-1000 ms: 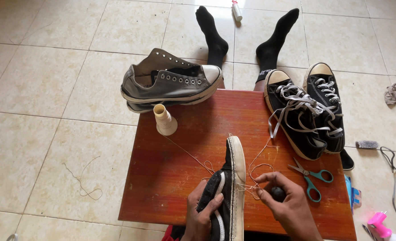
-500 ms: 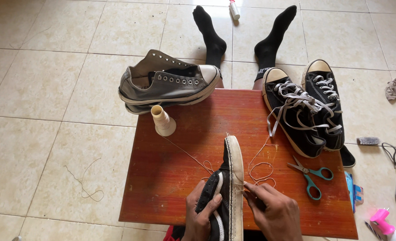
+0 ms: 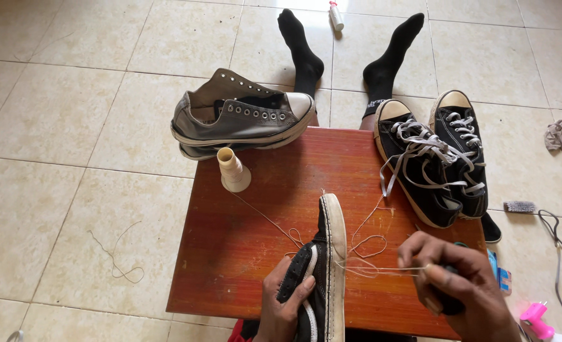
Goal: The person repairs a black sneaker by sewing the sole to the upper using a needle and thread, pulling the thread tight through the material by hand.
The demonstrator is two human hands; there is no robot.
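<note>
Right hand (image 3: 455,282) grip pinched on thread (image 3: 382,270) — now farther from black sneaker (image 3: 322,272) — left hand (image 3: 281,304) clasping it.

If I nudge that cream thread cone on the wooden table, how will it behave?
The thread cone stands upright on its wider base, so it probably resists a light nudge. It looks small and likely light, so a firmer push could tip it; on its side it would probably roll in a curve. The thread running to the black shoe may tug it.
</note>
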